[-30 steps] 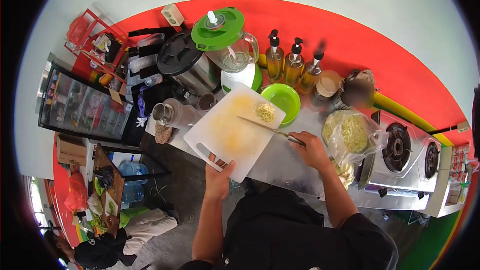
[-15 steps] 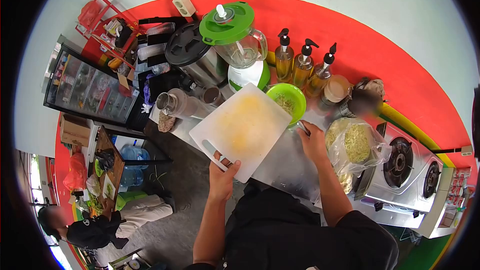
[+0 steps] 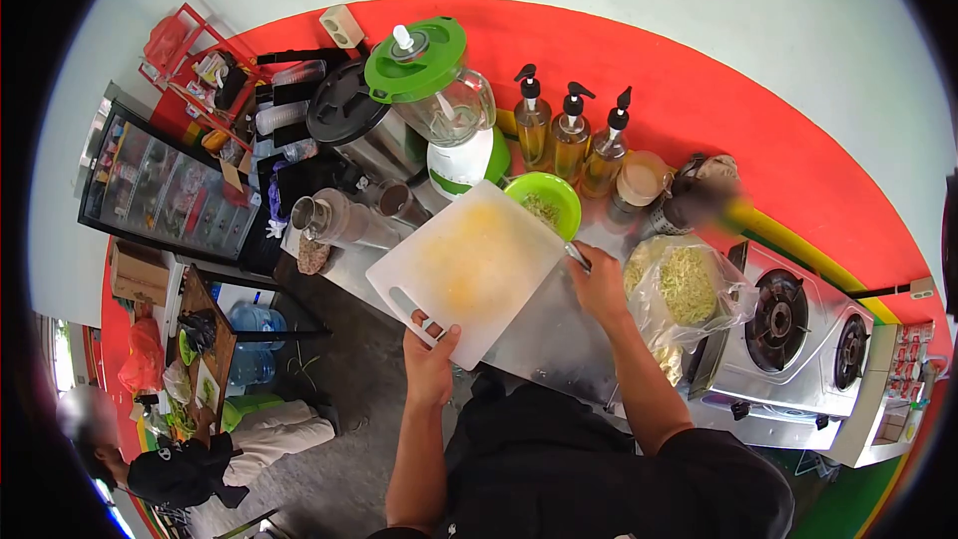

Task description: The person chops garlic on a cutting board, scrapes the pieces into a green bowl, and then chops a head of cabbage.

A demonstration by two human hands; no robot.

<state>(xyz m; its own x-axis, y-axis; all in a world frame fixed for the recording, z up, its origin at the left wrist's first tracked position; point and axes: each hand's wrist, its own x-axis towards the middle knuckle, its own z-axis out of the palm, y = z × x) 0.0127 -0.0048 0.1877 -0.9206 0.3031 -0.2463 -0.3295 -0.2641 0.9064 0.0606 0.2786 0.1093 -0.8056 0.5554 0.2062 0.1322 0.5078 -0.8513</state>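
Note:
My left hand (image 3: pixel 429 364) grips a white cutting board (image 3: pixel 469 274) by the slot at its near left corner, fingers through the hole. The board is tilted, stained yellow in the middle, with its far corner over the edge of a green bowl (image 3: pixel 564 202). Pale shreds (image 3: pixel 539 208) lie in the bowl. My right hand (image 3: pixel 602 284) is closed around the grey handle of what looks like a knife (image 3: pixel 576 257) at the board's right edge; its blade is hidden. Right of that hand is a clear plastic bag of pale green shreds (image 3: pixel 689 284).
Behind the board stand a green-lidded blender (image 3: pixel 464 160), pump bottles of oil (image 3: pixel 569 140) and a steel container with black lid (image 3: pixel 349 115). A gas stove (image 3: pixel 783 314) is at right, a clear jar (image 3: pixel 344 220) at left. A co-worker (image 3: pixel 190 464) is at a side table.
The view has shifted, so most background things appear further left and slightly lower. Both hands keep their grips, and the board stays beside the bowl with little change in tilt.

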